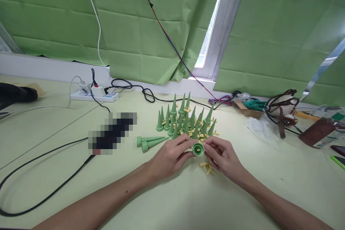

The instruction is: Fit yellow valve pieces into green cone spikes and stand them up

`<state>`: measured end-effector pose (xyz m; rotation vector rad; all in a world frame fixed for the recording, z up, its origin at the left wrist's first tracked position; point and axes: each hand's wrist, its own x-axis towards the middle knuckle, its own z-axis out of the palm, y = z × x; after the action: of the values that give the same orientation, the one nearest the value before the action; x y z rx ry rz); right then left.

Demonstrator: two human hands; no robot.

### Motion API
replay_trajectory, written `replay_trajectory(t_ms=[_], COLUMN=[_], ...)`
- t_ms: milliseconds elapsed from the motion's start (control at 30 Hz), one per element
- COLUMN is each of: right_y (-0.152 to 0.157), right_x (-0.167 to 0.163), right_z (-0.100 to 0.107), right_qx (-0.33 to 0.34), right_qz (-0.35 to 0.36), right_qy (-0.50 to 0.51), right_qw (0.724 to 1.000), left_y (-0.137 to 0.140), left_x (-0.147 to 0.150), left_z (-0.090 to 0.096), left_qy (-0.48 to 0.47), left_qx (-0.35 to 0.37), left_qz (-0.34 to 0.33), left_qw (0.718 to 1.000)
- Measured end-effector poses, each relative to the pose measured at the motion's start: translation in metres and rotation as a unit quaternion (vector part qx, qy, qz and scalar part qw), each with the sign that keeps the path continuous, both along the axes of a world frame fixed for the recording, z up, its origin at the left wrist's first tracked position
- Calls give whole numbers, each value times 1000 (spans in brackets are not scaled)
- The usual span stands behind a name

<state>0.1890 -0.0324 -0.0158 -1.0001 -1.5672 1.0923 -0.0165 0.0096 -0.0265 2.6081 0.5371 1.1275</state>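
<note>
Between my two hands is a green plastic spike [198,149], its round hollow end facing me. A small pale-yellow piece shows inside that opening. My left hand [174,152] grips the spike from the left side, fingers closed round it. On the right, my right hand [221,153] pinches the rim with thumb and fingers. Just below the hands lie several small yellow T-shaped pieces [207,168] on the table. Behind them stand many upright green cone spikes [185,118], with yellow pieces scattered among them. Two more green spikes [152,143] lie flat to the left.
A blurred-out dark object [114,133] with a black cable lies at left. Behind it is a white power strip [95,95]. At right are a cardboard box [246,109], clear plastic bags [261,128], a brown-strapped item [285,115] and a dark red case [315,133].
</note>
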Motion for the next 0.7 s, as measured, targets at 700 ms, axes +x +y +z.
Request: replay_trajectory(t_ms=[700], right_y=[3], right_x=[0], right_z=[-5], right_qx=[28], right_qz=[-25], right_qy=[-18], right_qw=[999], left_y=[-5], left_x=[5], left_z=[-1], left_qy=[-6], left_qx=[-189], left_qz=[45], left_qw=[981])
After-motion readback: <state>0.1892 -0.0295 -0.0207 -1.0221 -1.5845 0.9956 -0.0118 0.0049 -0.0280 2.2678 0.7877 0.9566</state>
